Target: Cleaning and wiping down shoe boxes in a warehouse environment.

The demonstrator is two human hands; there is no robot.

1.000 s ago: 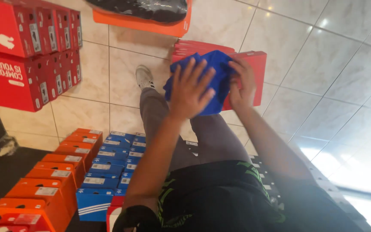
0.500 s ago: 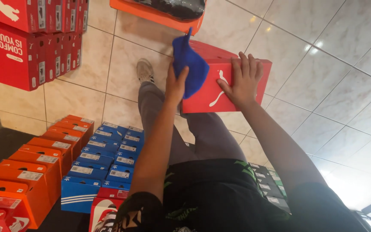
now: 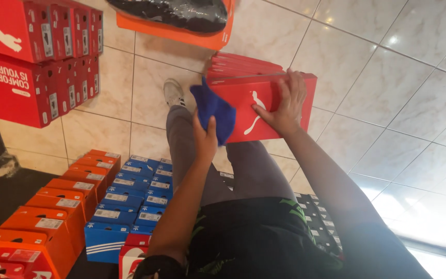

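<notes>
A red shoe box [image 3: 264, 106] rests on my lap, tilted up on its long side. My right hand [image 3: 283, 106] lies flat against its face with the fingers spread and holds it steady. My left hand [image 3: 206, 138] is closed on a blue cloth [image 3: 213, 112] that hangs against the box's left end. I sit with my grey-trousered legs stretched out over the tiled floor [image 3: 367, 67], one white shoe [image 3: 174, 93] showing past the cloth.
Stacked red shoe boxes [image 3: 32, 62] stand at the upper left. An orange box [image 3: 181, 23] with something dark in plastic lies at the top. Rows of orange boxes [image 3: 52, 206] and blue boxes [image 3: 130, 196] sit at my left side. Dark boxes [image 3: 318, 227] lie on my right.
The blue cloth has come off the box's face and down to its left end in my left hand. My right hand has spread flat over the box, which now stands more upright.
</notes>
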